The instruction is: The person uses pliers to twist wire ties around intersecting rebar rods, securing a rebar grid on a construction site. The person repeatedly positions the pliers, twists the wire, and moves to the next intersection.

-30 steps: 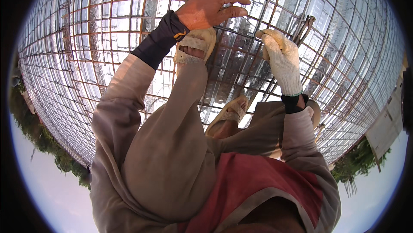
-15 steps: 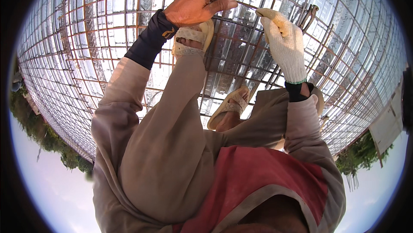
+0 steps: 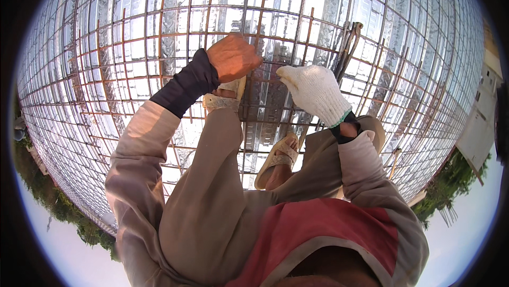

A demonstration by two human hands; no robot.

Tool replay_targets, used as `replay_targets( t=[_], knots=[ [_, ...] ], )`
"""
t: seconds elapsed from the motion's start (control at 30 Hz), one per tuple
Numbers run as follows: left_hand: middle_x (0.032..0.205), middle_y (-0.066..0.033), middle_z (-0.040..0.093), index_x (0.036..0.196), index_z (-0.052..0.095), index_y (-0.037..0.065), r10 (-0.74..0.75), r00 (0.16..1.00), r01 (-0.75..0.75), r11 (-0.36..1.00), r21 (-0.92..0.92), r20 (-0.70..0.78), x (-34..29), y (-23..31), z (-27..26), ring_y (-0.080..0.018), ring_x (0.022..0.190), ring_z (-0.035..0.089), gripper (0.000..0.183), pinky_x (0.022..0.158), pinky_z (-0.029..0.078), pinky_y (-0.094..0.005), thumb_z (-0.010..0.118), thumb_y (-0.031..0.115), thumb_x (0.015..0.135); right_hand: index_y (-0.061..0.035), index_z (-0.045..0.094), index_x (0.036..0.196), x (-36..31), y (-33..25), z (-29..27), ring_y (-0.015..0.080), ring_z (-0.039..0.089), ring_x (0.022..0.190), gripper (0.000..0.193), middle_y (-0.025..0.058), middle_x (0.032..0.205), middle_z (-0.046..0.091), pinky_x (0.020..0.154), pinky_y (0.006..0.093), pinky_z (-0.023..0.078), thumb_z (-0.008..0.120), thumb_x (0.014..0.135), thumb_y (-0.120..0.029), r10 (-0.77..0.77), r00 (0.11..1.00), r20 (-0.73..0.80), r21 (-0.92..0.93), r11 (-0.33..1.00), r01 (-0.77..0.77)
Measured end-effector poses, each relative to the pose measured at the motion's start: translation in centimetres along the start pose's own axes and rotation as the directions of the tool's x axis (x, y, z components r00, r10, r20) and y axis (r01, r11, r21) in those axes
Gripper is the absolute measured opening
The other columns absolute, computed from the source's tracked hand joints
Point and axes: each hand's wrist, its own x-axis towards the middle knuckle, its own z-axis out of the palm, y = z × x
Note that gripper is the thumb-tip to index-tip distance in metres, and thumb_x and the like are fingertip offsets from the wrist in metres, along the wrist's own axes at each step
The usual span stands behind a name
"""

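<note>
My bare left hand (image 3: 233, 56), with a dark band at the wrist, is closed just above the rebar mesh (image 3: 175, 33). Its fingertips curl out of sight on the right side. Across a small gap, my right hand (image 3: 317, 93) wears a white knitted glove, with thumb and forefinger pinched together and pointing left. Anything either hand grips is hidden or too thin to see. A long-handled metal hand tool (image 3: 349, 48), perhaps pincers, lies tilted on the bars beyond my right hand. Whether its lower end touches the glove I cannot tell.
Under the mesh lies shiny ribbed metal decking (image 3: 143, 62). My feet stand on it in pale sandals (image 3: 278, 161), knees bent close behind the hands. Rusty bar ends (image 3: 312, 12) stick out past the crossings. Trees (image 3: 53, 183) and a pale wall (image 3: 477, 128) lie at the edges.
Both hands have come lower in the picture and nearer my body. My left hand has turned from an outstretched pinch to a tighter curl. The right has tipped leftward; the view has shifted too.
</note>
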Motion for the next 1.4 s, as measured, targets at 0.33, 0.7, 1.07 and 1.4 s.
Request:
replay_targets(
  t=[0.33,0.7,1.07,1.4],
  knots=[
    [0.147,-0.0117,0.068,0.123,0.078,0.009,-0.293,0.845,0.236,0.955,-0.180,-0.446,0.3,-2.3,3.9,-0.0359,0.143,0.056,0.027,0.116,0.047,-0.0503,0.070,0.010,0.096,0.0069,0.066,0.132,-2.6,2.6,7.3,0.0083,0.046,0.048,0.035,0.0022,0.072,0.059,0.044,0.0276,0.035,0.056,0.109,-0.017,0.285,0.801,0.527,0.830,0.032,-0.557],
    [0.172,-0.0109,0.045,0.113,0.079,0.009,-0.315,0.808,0.305,0.947,-0.105,-0.498,0.7,0.1,7.8,-0.0386,0.163,0.034,0.023,0.131,0.030,-0.0619,0.073,0.004,0.091,0.0006,0.064,0.132,0.6,-1.0,11.5,0.0071,0.044,0.052,0.030,0.0000,0.075,0.057,0.046,0.0272,0.035,0.054,0.112,-0.018,0.325,0.821,0.469,0.883,-0.203,-0.424],
    [0.166,-0.0145,0.052,0.095,0.079,0.004,-0.322,0.790,0.364,0.931,-0.024,-0.522,2.5,0.2,8.9,-0.0440,0.158,0.041,0.012,0.125,0.035,-0.0669,0.071,0.008,0.087,-0.0017,0.069,0.123,4.1,-0.8,11.5,0.0082,0.044,0.054,0.025,-0.0006,0.075,0.056,0.046,0.0269,0.034,0.056,0.109,-0.018,0.315,0.839,0.443,0.890,-0.266,-0.370],
    [0.136,-0.0154,0.070,0.104,0.077,0.002,-0.223,0.786,0.254,0.967,-0.028,-0.576,1.9,0.5,7.8,-0.0380,0.144,0.056,0.018,0.122,0.039,-0.0569,0.069,0.009,0.090,0.0043,0.075,0.113,5.0,-1.9,11.3,0.0139,0.058,0.059,0.031,0.0069,0.072,0.065,0.054,0.0342,0.046,0.054,0.107,-0.019,0.431,0.868,0.245,0.942,0.105,-0.318]
  ],
)
